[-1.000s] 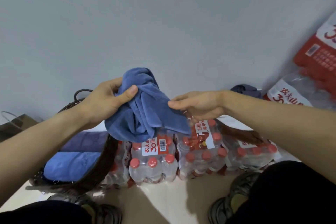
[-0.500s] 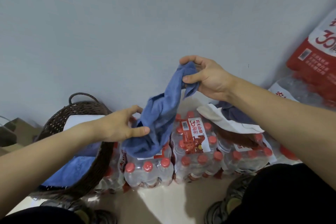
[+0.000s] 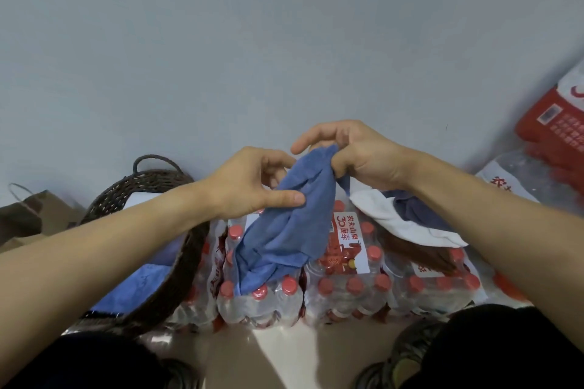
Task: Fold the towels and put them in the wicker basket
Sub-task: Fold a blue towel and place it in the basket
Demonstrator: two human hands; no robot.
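A crumpled blue towel (image 3: 284,230) hangs between my hands above the packs of water bottles. My right hand (image 3: 357,151) pinches its top end. My left hand (image 3: 252,183) grips it just below, thumb pressed on the cloth. The dark wicker basket (image 3: 177,268) stands at the left, with a folded blue towel (image 3: 132,287) inside it. A white towel (image 3: 407,224) and a dark grey-blue towel (image 3: 420,208) lie on the bottle packs under my right forearm.
Shrink-wrapped packs of red-capped water bottles (image 3: 344,290) fill the floor in front of me. More packs (image 3: 553,136) lean at the right by the wall. A brown paper bag (image 3: 28,215) sits left of the basket. My shoes and dark trousers are at the bottom.
My left hand has risen from the towel's lower part to just under my right hand. The right hand has dropped slightly and still holds the top end.
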